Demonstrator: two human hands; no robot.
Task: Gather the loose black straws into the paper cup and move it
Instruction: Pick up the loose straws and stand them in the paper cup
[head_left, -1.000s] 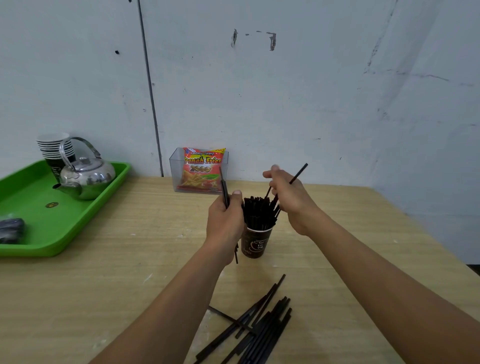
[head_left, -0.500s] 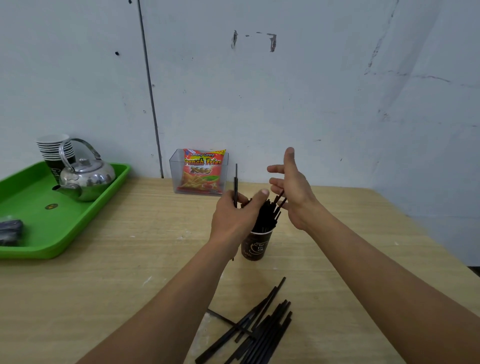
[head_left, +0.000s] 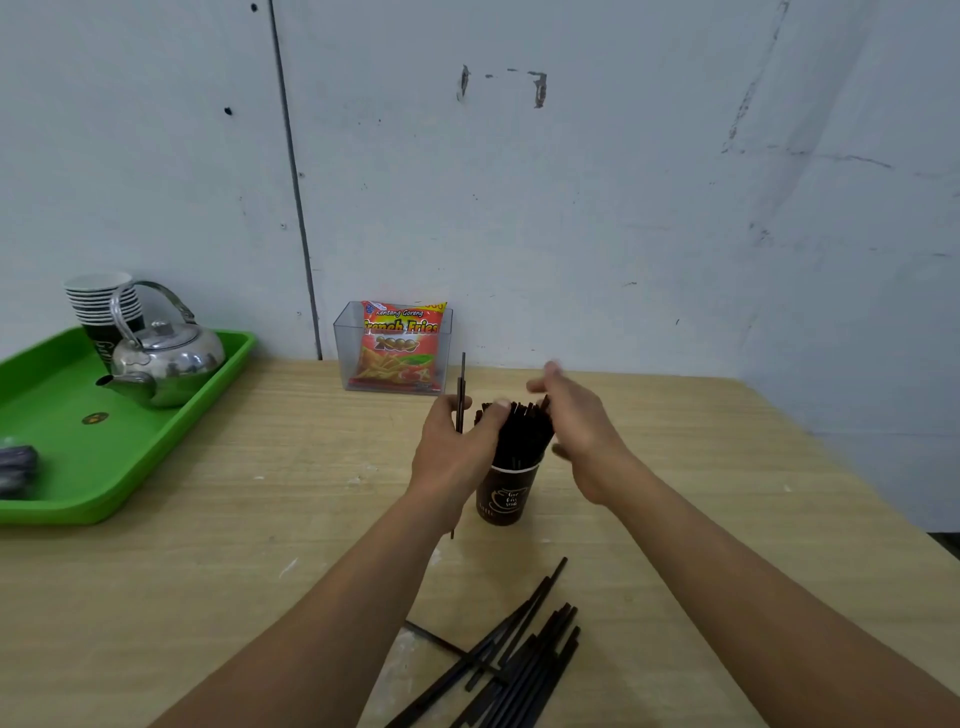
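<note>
Presently the paper cup (head_left: 505, 496) is seen upright near the middle of the table (head_left: 249, 525), packed with a bundle of straws (head_left: 522, 434) that fans out slightly above the rim. The cup is flanked by both hands, apparently so that the bundle is kept together and the light cup is not tipped while more are added. A single straw (head_left: 462, 382) is gripped upright in the left hand (head_left: 452, 457), fingers curled round it and the thumb laid against the left side of the bundle. It is held outside the cup, its lower end showing below the hand, so it is judged to be waiting its turn. The right hand (head_left: 584, 434) is held released at the right of the bundle, fingers extended and blurred, nothing grasped; whether the straws are touched by it cannot be told. A heap of loose straws (head_left: 524, 660) is left crossed at the near edge, well apart from the cup, so the gathering is judged unfinished.

The straws are thin, stiff, matt black tubes; the cup is tapered dark printed paper with a pale rim. The table is pale wood-grain, scuffed white in places. At the far left a glossy green tray (head_left: 62, 512) is set, bearing a polished metal kettle (head_left: 169, 361) and a stack of cups (head_left: 101, 301). Against the far wall a clear box (head_left: 343, 353) with a bright snack packet (head_left: 400, 345) is stood.
</note>
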